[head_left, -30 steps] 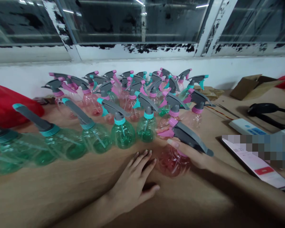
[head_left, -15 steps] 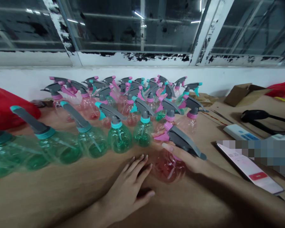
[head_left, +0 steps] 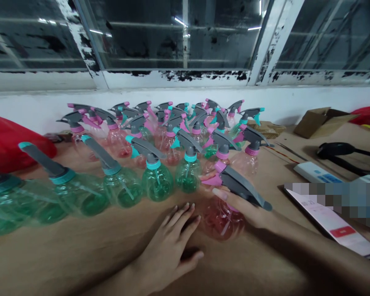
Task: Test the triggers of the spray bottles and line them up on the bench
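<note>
My right hand (head_left: 245, 207) is closed around the neck of a pink spray bottle (head_left: 218, 222) with a grey and pink trigger head, which stands on the table. Part of the bottle's neck is hidden behind the fingers. Left of it, my left hand (head_left: 169, 242) lies on the tabletop with its fingers stretched out and holds nothing. Just beyond the fingertips stands a green spray bottle (head_left: 188, 176) with a turquoise collar, one of a row of green bottles that runs to the left. Another green spray bottle (head_left: 157, 183) is beside it.
Several pink and green spray bottles crowd the back of the table (head_left: 89, 255). A red bag (head_left: 18, 142) lies at the left. On the right are a phone (head_left: 329, 222), a white device (head_left: 316, 172), a black strap-like object (head_left: 336, 150) and an open cardboard box (head_left: 322, 121).
The view has shifted slightly, so everything sits a little lower and further right. Both hands keep the same pose, the right one still on the pink spray bottle.
</note>
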`<act>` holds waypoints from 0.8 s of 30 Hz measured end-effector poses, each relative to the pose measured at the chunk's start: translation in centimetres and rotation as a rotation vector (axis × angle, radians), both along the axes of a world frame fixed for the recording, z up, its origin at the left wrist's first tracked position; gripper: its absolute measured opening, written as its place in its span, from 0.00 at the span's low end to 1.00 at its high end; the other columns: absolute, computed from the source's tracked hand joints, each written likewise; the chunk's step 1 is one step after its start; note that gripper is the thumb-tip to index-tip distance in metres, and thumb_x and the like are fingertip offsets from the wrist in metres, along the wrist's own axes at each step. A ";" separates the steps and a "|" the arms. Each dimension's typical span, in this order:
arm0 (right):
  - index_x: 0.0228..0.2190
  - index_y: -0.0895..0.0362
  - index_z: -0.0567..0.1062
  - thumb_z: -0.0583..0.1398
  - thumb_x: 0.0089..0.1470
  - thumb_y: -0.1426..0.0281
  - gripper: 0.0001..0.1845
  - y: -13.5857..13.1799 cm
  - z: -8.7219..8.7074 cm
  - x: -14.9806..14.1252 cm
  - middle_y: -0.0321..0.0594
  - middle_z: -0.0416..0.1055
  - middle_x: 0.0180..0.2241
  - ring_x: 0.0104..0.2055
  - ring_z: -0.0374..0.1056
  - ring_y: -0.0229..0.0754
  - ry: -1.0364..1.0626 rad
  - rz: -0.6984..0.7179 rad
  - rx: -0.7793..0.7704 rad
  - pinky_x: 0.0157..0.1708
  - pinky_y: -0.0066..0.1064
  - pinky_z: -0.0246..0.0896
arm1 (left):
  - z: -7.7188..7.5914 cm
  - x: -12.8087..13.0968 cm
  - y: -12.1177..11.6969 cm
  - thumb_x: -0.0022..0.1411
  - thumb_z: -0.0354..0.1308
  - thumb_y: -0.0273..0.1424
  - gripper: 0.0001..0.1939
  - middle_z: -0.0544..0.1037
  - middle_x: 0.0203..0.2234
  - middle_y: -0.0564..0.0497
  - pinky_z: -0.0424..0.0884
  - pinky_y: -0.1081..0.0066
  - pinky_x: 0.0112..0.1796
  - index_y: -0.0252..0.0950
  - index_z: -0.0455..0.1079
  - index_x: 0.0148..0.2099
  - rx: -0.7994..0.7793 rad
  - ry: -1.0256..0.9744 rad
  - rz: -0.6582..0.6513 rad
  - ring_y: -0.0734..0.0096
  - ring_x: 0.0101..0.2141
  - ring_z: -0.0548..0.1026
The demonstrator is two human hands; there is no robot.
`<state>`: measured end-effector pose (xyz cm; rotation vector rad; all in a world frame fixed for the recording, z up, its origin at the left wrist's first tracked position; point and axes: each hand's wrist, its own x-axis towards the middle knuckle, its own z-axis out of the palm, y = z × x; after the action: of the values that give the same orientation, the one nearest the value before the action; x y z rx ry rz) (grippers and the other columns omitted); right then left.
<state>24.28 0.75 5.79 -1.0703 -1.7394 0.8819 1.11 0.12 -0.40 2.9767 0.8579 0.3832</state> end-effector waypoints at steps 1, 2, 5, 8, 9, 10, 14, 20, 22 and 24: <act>0.44 0.50 0.75 0.56 0.58 0.60 0.15 0.0 0.0 0.0 0.40 0.74 0.33 0.36 0.71 0.45 0.013 0.002 -0.023 0.43 0.42 0.67 | 0.0 0.0 0.0 0.64 0.55 0.42 0.30 0.54 0.63 0.40 0.57 0.51 0.56 0.32 0.55 0.63 0.002 0.002 0.001 0.51 0.61 0.53; 0.45 0.50 0.74 0.56 0.57 0.60 0.15 0.0 0.0 0.0 0.40 0.75 0.36 0.39 0.70 0.45 0.032 0.009 -0.051 0.46 0.43 0.65 | 0.0 0.0 0.0 0.64 0.55 0.41 0.30 0.54 0.63 0.39 0.57 0.51 0.56 0.32 0.55 0.63 0.004 0.004 0.000 0.52 0.61 0.53; 0.46 0.50 0.74 0.56 0.58 0.61 0.16 0.1 -0.5 0.1 0.40 0.74 0.40 0.43 0.70 0.46 0.071 0.029 -0.088 0.49 0.43 0.63 | 0.0 0.0 0.0 0.64 0.55 0.41 0.30 0.53 0.63 0.39 0.57 0.52 0.56 0.32 0.55 0.63 0.001 0.014 -0.003 0.52 0.62 0.52; 0.43 0.50 0.75 0.56 0.58 0.60 0.15 0.3 -0.9 0.2 0.39 0.74 0.35 0.39 0.71 0.45 0.070 0.022 -0.073 0.44 0.41 0.66 | -0.1 -0.1 0.0 0.64 0.56 0.40 0.30 0.53 0.63 0.40 0.57 0.52 0.56 0.32 0.55 0.63 -0.010 0.022 -0.006 0.52 0.62 0.51; 0.42 0.50 0.75 0.56 0.57 0.60 0.14 0.4 -1.0 0.2 0.38 0.74 0.34 0.37 0.71 0.45 0.067 0.019 -0.066 0.42 0.40 0.67 | -0.1 -0.1 -0.1 0.63 0.56 0.40 0.31 0.53 0.63 0.40 0.57 0.52 0.56 0.32 0.55 0.63 -0.014 0.021 -0.005 0.52 0.62 0.51; 0.42 0.51 0.75 0.56 0.57 0.59 0.14 0.4 -1.1 0.2 0.38 0.73 0.33 0.36 0.70 0.44 0.063 0.016 -0.060 0.41 0.40 0.67 | -0.1 -0.1 -0.1 0.63 0.56 0.40 0.31 0.53 0.64 0.40 0.56 0.52 0.56 0.32 0.55 0.63 -0.016 0.020 -0.004 0.52 0.62 0.51; 0.40 0.50 0.75 0.57 0.56 0.59 0.12 0.3 -0.9 0.2 0.36 0.71 0.27 0.31 0.69 0.43 0.058 -0.010 -0.050 0.37 0.39 0.68 | -0.1 -0.2 -0.2 0.63 0.56 0.41 0.31 0.52 0.64 0.40 0.56 0.52 0.56 0.32 0.55 0.63 -0.021 0.015 0.003 0.52 0.62 0.51; 0.39 0.50 0.74 0.58 0.56 0.60 0.11 0.0 0.0 0.0 0.34 0.68 0.24 0.28 0.67 0.41 0.063 -0.020 -0.048 0.33 0.36 0.68 | 0.0 -0.1 -0.2 0.64 0.56 0.41 0.31 0.53 0.63 0.39 0.57 0.51 0.56 0.32 0.56 0.63 -0.015 0.014 -0.004 0.51 0.62 0.52; 0.37 0.50 0.74 0.58 0.55 0.59 0.11 0.0 0.3 0.0 0.34 0.68 0.26 0.30 0.67 0.41 0.039 -0.031 -0.042 0.35 0.37 0.67 | 0.1 0.0 -0.2 0.64 0.55 0.41 0.30 0.53 0.63 0.39 0.57 0.51 0.56 0.32 0.56 0.63 -0.021 0.016 0.000 0.51 0.62 0.52; 0.36 0.50 0.74 0.58 0.55 0.58 0.11 0.0 0.5 0.0 0.36 0.69 0.29 0.33 0.68 0.43 0.012 -0.034 -0.048 0.40 0.39 0.66 | 0.1 0.0 -0.2 0.65 0.54 0.41 0.29 0.53 0.63 0.40 0.57 0.51 0.56 0.32 0.56 0.63 -0.031 0.017 0.003 0.51 0.62 0.52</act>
<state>24.30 0.71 6.29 -1.1209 -1.6930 0.9111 1.09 -0.04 -0.26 2.9550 0.8624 0.3426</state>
